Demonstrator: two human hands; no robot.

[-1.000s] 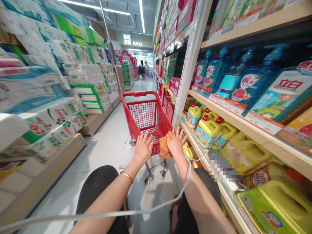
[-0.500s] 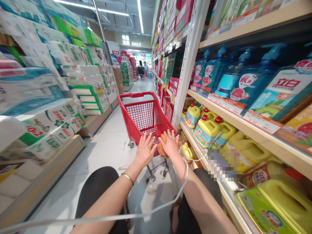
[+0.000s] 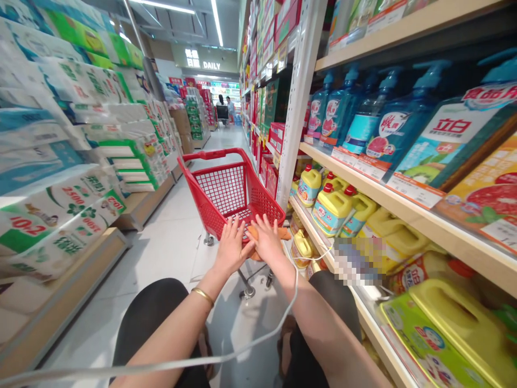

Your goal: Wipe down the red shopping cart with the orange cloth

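A red shopping cart (image 3: 220, 186) with a mesh basket stands in the aisle in front of my knees. My left hand (image 3: 233, 245), palm down with its fingers spread, is over the near side of the cart. Beside it my right hand (image 3: 267, 237) is spread over an orange cloth (image 3: 283, 233), which shows around the palm and between the hands. Whether the right palm presses on the cloth is hidden. A gold bangle (image 3: 203, 296) circles my left wrist. A white cable (image 3: 242, 353) runs across both forearms and up to the lower right shelf.
Blue pump bottles (image 3: 388, 129) line the right shelf (image 3: 363, 178), with yellow jugs (image 3: 332, 207) below. Packs of tissue (image 3: 72, 215) are stacked on the left. A blurred patch (image 3: 359, 261) covers something on the lower shelf. Two people (image 3: 225, 108) are far down the aisle.
The view has turned slightly, so the cart and shelves sit further left. My hands are closer together, and more of the orange cloth shows to the right of my right hand.
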